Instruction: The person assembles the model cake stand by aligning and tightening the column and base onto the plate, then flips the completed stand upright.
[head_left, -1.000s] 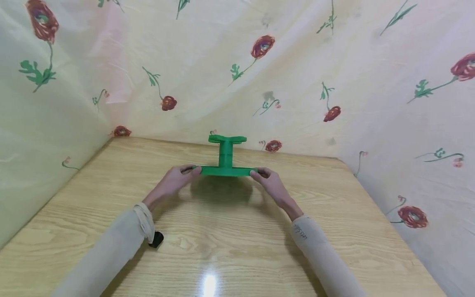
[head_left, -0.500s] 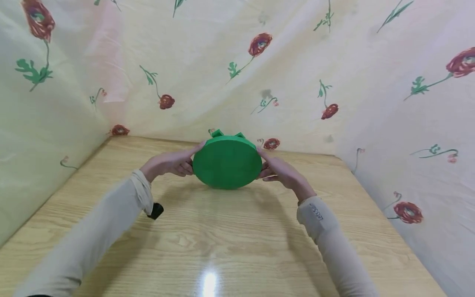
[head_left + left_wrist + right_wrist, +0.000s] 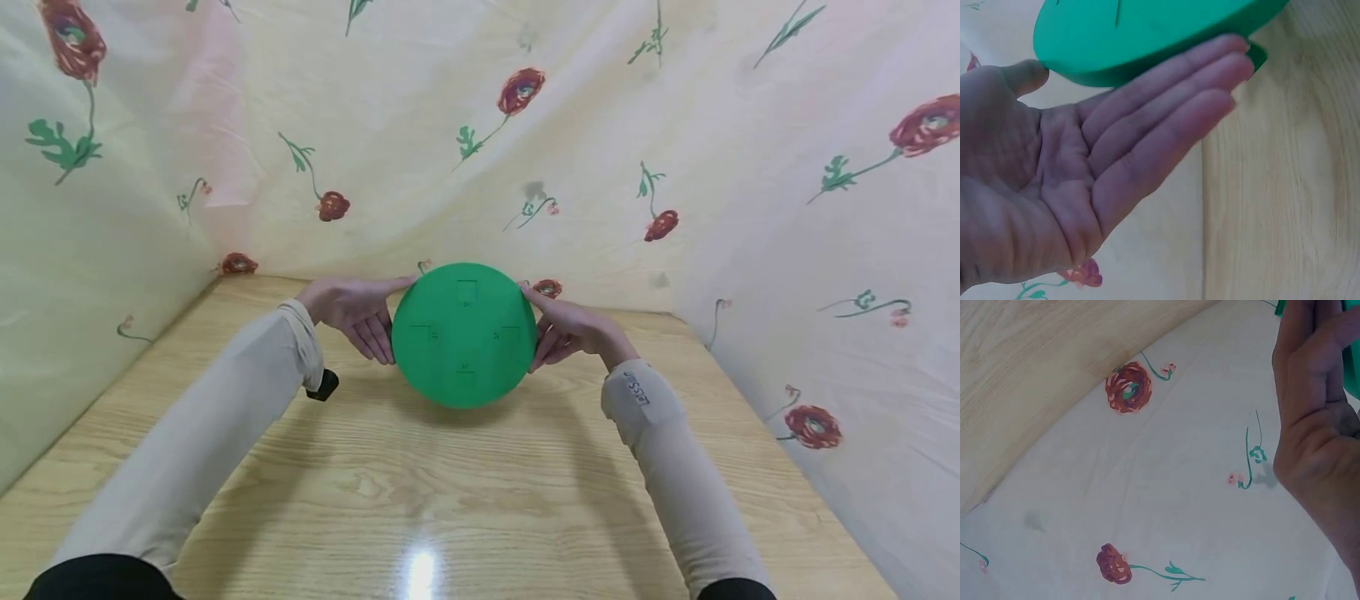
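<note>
A green stand (image 3: pixel 465 337) is tipped so the flat underside of its round base faces me in the head view. Several thin-lined shapes with tiny marks, too small to read, show on that face. The post seen earlier is now hidden behind it. My left hand (image 3: pixel 356 312) holds the left rim, thumb near the top; in the left wrist view its other visible fingers (image 3: pixel 1166 131) stretch along the base's edge. On the opposite rim my right hand (image 3: pixel 573 329) grips with thumb up and fingers bent; the right wrist view catches only part of it.
A light wood-grain table (image 3: pixel 420 492) lies beneath both arms. Behind and at the sides hangs a pale flowered sheet (image 3: pixel 420 150), close behind the stand. A small black object (image 3: pixel 323 385) sits at the left sleeve's cuff.
The stand has turned from upright, post on top, to its base's underside facing me. Both hands turned with it, thumbs now near the upper rim.
</note>
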The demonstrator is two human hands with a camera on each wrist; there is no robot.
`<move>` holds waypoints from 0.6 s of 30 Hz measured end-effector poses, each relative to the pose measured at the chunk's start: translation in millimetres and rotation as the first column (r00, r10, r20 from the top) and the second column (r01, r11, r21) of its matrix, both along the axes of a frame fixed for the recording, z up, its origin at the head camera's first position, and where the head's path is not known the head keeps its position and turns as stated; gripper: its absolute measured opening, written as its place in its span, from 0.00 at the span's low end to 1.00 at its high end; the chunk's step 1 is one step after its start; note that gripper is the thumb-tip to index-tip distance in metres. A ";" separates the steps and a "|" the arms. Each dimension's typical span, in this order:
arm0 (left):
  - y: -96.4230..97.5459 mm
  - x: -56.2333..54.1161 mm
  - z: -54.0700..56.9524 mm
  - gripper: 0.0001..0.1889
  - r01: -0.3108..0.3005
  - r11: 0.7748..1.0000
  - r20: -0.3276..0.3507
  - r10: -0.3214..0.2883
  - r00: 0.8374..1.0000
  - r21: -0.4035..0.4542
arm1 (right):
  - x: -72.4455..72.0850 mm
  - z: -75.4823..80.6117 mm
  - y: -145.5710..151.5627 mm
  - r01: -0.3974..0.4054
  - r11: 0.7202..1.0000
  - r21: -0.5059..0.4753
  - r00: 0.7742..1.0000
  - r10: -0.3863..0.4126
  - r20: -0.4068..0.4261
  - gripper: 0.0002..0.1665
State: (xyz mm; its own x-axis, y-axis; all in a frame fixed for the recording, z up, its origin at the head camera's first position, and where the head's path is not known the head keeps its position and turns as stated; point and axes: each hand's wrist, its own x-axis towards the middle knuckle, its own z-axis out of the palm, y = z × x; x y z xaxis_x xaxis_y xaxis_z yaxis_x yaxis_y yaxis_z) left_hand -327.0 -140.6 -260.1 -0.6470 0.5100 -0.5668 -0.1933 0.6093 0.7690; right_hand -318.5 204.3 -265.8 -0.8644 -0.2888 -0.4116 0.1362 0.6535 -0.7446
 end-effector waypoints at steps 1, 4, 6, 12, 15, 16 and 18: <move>0.6 -0.7 0.3 0.58 -0.001 1.000 0.006 0.001 1.000 -0.002 | 0.4 0.4 0.6 -0.001 1.000 0.005 1.000 0.001 0.008 0.59; 2.1 -1.9 0.1 0.56 0.003 1.000 0.007 -0.003 1.000 -0.012 | 0.3 -0.5 2.2 -0.014 1.000 0.007 0.999 0.014 0.033 0.57; 2.7 -2.2 -0.8 0.55 0.001 1.000 0.011 0.000 1.000 -0.017 | -0.3 -1.9 3.0 -0.017 1.000 0.009 0.999 0.016 0.044 0.56; 3.5 -2.9 -4.2 0.50 0.002 1.000 -0.001 -0.002 1.000 -0.010 | -0.6 -4.0 4.3 -0.010 1.000 0.004 0.998 0.010 0.057 0.52; 3.9 -4.2 -5.6 0.48 -0.007 1.000 -0.005 0.007 1.000 -0.006 | -0.7 -3.7 3.7 0.001 1.000 -0.003 0.998 -0.001 0.063 0.50; 4.2 -4.7 -6.1 0.47 -0.012 1.000 -0.004 0.012 1.000 -0.005 | -1.0 -3.8 3.6 0.007 1.000 -0.003 0.998 -0.006 0.067 0.50; 5.2 -5.4 -6.7 0.46 -0.023 1.000 -0.003 0.023 1.000 -0.003 | -2.1 -4.7 3.7 0.017 1.000 -0.004 0.997 -0.017 0.071 0.49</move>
State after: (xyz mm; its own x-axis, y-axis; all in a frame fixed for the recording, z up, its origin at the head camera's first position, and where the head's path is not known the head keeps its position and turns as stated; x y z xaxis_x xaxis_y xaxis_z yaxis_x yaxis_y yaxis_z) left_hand -332.4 -135.5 -266.8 -0.6599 0.4936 -0.5665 -0.2049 0.6071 0.7678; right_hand -320.7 208.0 -270.5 -0.8376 -0.2767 -0.4711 0.2001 0.6469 -0.7358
